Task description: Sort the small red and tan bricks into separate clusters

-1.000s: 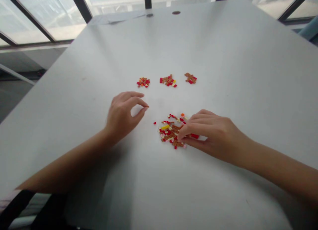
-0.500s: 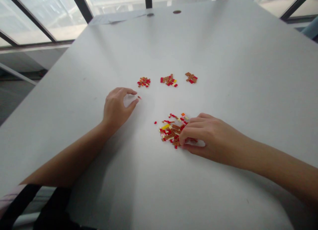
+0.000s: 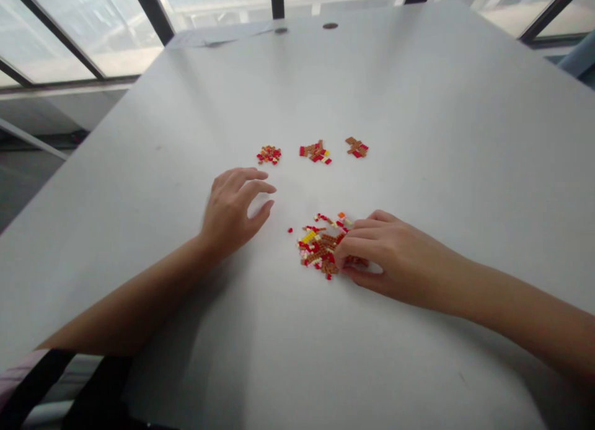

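A loose pile of small toy building bricks point(image 3: 320, 251), red, brown, cream and yellow, lies on the white table. My right hand point(image 3: 388, 253) rests at the pile's right edge, thumb and forefinger pinched together among the bricks. Its fingertips hide whatever may be between them. Left of the pile, my left hand point(image 3: 239, 208) hovers with fingers curved and apart, and nothing shows between them. Just beyond it sits a small cluster of tiny red, orange and brown bricks point(image 3: 269, 155).
Two more clusters lie farther back: red and brown bricks point(image 3: 316, 152) in the middle and mostly brown plates point(image 3: 357, 147) on the right. One red brick point(image 3: 290, 230) is apart, left of the pile. The white table point(image 3: 418, 108) reaches toward the windows.
My left hand has moved right and slightly nearer the pile, its fingers spreading. Tiny pieces seen at its fingertips before are no longer visible there. My right hand has hardly moved.
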Available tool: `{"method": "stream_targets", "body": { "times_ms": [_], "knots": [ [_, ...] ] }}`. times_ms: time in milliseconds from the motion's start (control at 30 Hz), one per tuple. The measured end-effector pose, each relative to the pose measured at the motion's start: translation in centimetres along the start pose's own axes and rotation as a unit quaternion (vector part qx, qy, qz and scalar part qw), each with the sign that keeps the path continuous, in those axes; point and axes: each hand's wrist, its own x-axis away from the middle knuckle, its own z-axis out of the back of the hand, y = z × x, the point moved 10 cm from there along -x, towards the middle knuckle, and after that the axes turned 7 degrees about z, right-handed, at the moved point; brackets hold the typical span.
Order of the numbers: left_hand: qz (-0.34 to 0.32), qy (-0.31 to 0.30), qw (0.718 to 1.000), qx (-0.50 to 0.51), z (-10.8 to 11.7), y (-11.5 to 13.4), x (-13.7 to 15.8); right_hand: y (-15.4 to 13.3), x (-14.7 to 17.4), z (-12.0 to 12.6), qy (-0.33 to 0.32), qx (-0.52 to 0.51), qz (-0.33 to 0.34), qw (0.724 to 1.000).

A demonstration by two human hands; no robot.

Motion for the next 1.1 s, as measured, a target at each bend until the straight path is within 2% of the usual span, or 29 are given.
{"method": "stream_targets", "body": {
  "times_ms": [200, 467, 600, 700, 900, 1100],
  "knots": [
    [-0.040, 0.005, 0.999, 0.009, 0.5, 1.8, 0.2, 0.5, 0.0, 0.2, 0.014, -0.028, -0.014, 0.999],
    [-0.087, -0.070, 0.988, 0.111, 0.4, 6.6, 1.3, 1.3, 0.1, 1.9, 0.113, -0.059, -0.057, 0.990],
    [-0.102, -0.083, 0.979, 0.156, 0.7, 8.3, 1.5, 1.1, 0.0, 2.4, 0.143, -0.073, -0.076, 0.984],
    [-0.096, -0.081, 0.976, 0.177, 0.9, 8.4, 1.4, 0.8, -0.2, 2.3, 0.150, -0.075, -0.079, 0.983],
    [-0.086, -0.062, 0.979, 0.176, 1.3, 8.2, 1.1, -0.5, -0.5, 2.9, 0.180, -0.043, -0.023, 0.982],
    [-0.097, -0.050, 0.977, 0.184, 1.6, 8.2, 1.0, -0.1, -0.3, 2.7, 0.179, -0.060, -0.037, 0.981]
  ]
}}
